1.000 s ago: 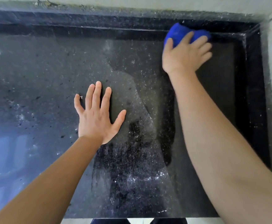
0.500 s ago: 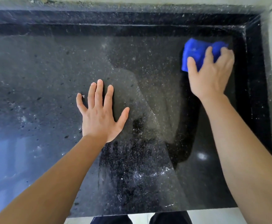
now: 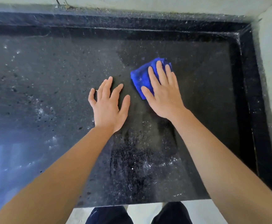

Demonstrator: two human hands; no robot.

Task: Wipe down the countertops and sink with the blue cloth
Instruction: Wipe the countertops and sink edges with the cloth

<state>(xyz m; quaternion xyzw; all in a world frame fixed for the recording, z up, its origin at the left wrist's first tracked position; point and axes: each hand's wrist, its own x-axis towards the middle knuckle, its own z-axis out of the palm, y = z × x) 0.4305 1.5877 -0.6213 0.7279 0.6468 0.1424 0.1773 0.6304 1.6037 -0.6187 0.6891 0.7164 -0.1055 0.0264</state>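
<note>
Blue cloth [image 3: 140, 76] is being pressed to the bench [image 3: 51, 94] under straight fingers of the right hand [image 3: 164, 97]; the left hand [image 3: 109, 107] is being rested, fingers released, beside the cloth. Next, probably: the dusty bench left of the cloth.

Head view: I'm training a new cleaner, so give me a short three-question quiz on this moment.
1. True or false: the right hand lies with straight fingers on the cloth, which sits on the counter.
2. Which hand has no cloth under it? A left, B right, C neither.
3. Fill in: the raised rim runs along the counter's far and ____ sides.

Key: 1 true. 2 A, the left hand. 3 right.
</note>
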